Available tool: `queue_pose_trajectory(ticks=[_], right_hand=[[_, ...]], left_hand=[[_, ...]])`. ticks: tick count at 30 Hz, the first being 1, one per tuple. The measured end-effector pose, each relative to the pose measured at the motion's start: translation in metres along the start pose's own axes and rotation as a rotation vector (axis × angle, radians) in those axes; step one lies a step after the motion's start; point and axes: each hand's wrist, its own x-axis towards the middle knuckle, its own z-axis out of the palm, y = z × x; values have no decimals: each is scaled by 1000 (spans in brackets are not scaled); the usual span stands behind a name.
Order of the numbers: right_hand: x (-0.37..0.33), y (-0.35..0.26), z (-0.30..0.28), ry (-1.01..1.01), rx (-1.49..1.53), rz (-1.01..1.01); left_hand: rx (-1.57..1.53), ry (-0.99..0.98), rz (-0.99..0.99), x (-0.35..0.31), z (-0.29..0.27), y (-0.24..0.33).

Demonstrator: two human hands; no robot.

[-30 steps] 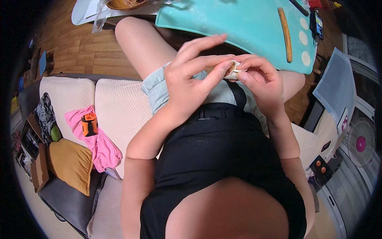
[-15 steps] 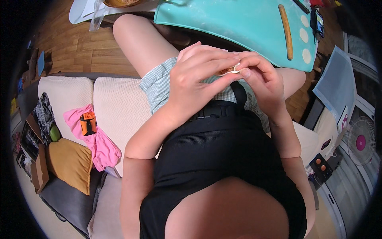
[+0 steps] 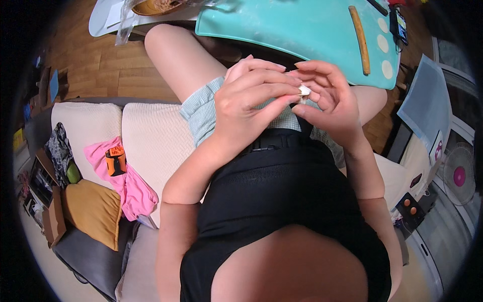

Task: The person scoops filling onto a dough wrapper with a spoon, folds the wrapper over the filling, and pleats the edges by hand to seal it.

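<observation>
A small white dumpling (image 3: 304, 90) sits above my lap, its folded dough edge showing past my fingertips; most of it is hidden. My left hand (image 3: 249, 93) is closed on it, the thumb below and the fingers above. Around its free end curves my right hand (image 3: 332, 95), with thumb and fingers apart; whether some inner fingers touch the dough, I cannot tell. Beyond the hands, a turquoise mat (image 3: 282, 30) carries a wooden rolling pin (image 3: 360, 40) and round dough wrappers (image 3: 383, 43) in a row along its right side.
A brown bowl of filling (image 3: 153, 7) stands at the far left beside clear plastic (image 3: 126, 25). A phone (image 3: 401, 27) lies by the mat's right edge. Left of me, the sofa (image 3: 151, 136) bears a pink cloth (image 3: 136, 194) and a mustard cushion (image 3: 93, 209).
My right thumb and fingers have come off their pinch on the dough edge and spread apart. The left hand keeps its hold, and the view has shifted slightly.
</observation>
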Motion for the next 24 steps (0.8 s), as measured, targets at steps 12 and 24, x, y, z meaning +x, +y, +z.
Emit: queue_pose_trajectory(ticks=[12, 24], right_hand=[[4, 7, 6, 84, 107, 78], [8, 17, 11, 235, 262, 51]], left_hand=[[-301, 57, -303, -8, 6, 9], [-256, -35, -342, -20, 12, 5]])
